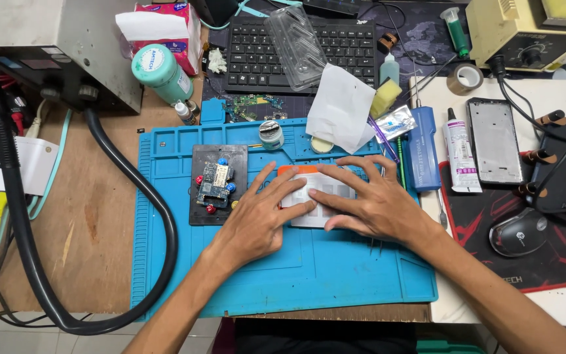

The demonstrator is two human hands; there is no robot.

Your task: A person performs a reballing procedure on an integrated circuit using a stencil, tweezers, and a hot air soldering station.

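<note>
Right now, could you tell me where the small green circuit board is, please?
The small green circuit board sits clamped on the black square holder, on the blue silicone mat, just left of the left hand.

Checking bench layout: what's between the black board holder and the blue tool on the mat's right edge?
In the head view, both hands, left and right, lie flat on a white-and-orange card between holder and blue tool.

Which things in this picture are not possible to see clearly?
- Head view: the white card lies under the left hand and right hand; its middle is hidden.
- The circuit board parts are too small.
- The mouse is partly behind cables.
</note>
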